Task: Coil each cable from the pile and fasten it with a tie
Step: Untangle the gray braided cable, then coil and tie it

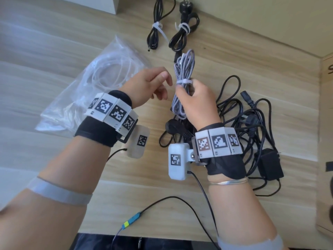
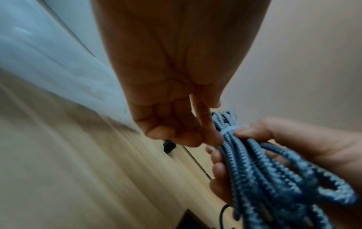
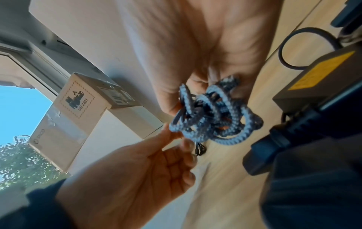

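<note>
One box (image 3: 78,99) reads "UN 3481"; right hand (image 1: 196,100) fingers grip tied braided cable (image 1: 182,83), left hand (image 1: 149,85) slack.

Woven-cloth grey cable (image 1: 182,73); matt pale wood-grain table (image 1: 54,51).

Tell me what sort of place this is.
Probably an office or workroom desk by a window, not a factory line: a wood-grain tabletop, cardboard boxes stacked against the wall, and a window showing sky and trees. The right hand holds a tied braided cable.
</note>
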Available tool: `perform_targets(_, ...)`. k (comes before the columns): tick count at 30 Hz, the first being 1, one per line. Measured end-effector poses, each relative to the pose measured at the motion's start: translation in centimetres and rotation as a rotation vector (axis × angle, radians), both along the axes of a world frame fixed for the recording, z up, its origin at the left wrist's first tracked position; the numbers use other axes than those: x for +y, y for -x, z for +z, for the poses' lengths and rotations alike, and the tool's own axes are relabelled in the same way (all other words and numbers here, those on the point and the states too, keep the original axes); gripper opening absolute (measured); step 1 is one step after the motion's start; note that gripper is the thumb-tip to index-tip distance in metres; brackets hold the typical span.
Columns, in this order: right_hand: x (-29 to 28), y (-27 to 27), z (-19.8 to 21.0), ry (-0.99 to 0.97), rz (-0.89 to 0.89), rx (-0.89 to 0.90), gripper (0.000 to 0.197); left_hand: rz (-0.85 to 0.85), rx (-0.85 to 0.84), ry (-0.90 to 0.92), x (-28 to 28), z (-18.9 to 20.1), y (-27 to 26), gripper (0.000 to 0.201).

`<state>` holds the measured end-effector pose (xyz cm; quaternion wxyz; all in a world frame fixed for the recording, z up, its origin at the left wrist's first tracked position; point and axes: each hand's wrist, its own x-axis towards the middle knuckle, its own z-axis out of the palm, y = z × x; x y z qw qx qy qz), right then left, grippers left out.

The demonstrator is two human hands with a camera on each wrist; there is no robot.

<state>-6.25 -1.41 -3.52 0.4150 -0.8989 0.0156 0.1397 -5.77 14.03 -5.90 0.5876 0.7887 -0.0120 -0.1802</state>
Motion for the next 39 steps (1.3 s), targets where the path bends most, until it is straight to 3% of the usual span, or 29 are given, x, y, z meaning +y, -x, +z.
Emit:
perform_targets(4,-0.2,0.0,-0.2,-0.008,0.013,0.025,0.009,0.092,0.034,0.282,-0.3,-0.2,-0.2,0.035)
perform_targets(7,-0.4,0.2,-0.2,-0.036,0.013,0.032,0.010,0.063,0.056,0.409,-0.4,-0.1,-0.1,0.030)
perform_targets(12,-0.4,0.4,0.1,-0.076,0.016,0.030,0.006,0.032,0.041,0.447,-0.7,-0.2,0.1,0.017)
perform_targets(26,-0.3,0.8,0.3,-0.139,-0.022,0.059,0.016,0.079,0.095,0.607,-0.7,-0.7,0.4,0.024)
perform_targets(33,-0.3,1.0,0.3,-0.167,-0.015,0.075,0.013,0.122,0.084,0.468,-1.0,-0.2,0.4,0.022)
perform_targets(39,-0.5,1.1,0.4,-0.172,-0.020,0.070,0.014,0.102,0.219,0.429,-0.8,0.6,0.8,0.016)
